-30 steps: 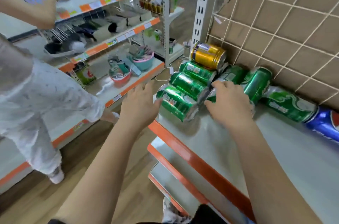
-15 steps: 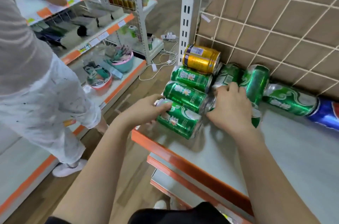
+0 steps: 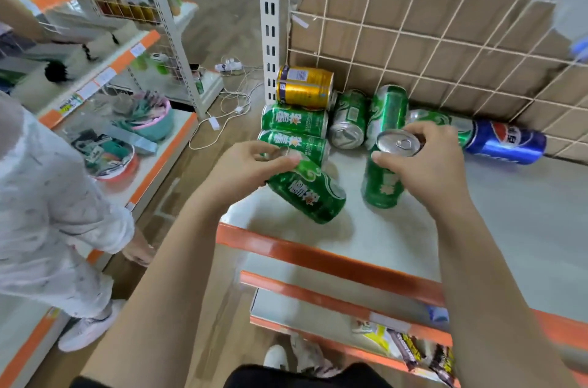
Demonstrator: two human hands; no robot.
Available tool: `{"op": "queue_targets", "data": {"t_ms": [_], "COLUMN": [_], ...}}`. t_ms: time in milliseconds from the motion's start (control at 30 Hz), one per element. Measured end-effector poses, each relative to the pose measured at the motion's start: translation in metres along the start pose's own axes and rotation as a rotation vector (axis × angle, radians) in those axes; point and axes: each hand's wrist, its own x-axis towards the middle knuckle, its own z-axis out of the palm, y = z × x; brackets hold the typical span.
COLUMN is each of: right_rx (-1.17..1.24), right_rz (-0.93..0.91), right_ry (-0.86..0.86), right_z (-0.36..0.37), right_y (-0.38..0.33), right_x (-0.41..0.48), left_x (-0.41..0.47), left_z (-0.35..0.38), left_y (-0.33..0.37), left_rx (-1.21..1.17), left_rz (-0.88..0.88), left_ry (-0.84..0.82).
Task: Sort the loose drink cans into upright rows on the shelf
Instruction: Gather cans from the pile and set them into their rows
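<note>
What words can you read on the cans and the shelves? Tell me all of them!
"雪碧": white letters on the tilted green can and on the lying green cans.
"百事", probably: beside a round red, white and blue logo on the blue can.
Upright green can: white letters, too blurred to read.
Gold can: label print too small to read.
Price tags on the other shelf: blurred.
Snack wrappers below: blurred.

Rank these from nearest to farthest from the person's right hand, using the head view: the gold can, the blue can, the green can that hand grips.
1. The green can, gripped by the right hand itself.
2. The blue can, lying on its side just to the right, at the back.
3. The gold can, in the far left corner.
</note>
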Motion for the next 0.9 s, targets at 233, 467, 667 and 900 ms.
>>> {"op": "queue_targets", "data": {"t_ms": [233,467,667,900], "right_rx": [0.102,0.074,-0.004,-0.107], "right_rz": [0.094,0.118,0.111,0.140], "right_ry": [0.175,0.267,0.252,0.178], "right_z": [-0.025,-0.086,-0.173,-0.295], "right_y": [0.021,0.061,0.121,0.217], "right_x": [-0.028,-0.053,-0.082,-0.121], "left_x": [-0.008,-0.025,-0.059,-0.107], "left_z": [0.034,0.096,0.200,0.343], "left_y": [0.040,0.077,0.138,0.208], "left_rx": [0.531,0.606,0.538,0.576], "left_rz": [0.330,0.560,0.695,0.797], "left_ry": [0.268,0.237,0.149,0.019]}}
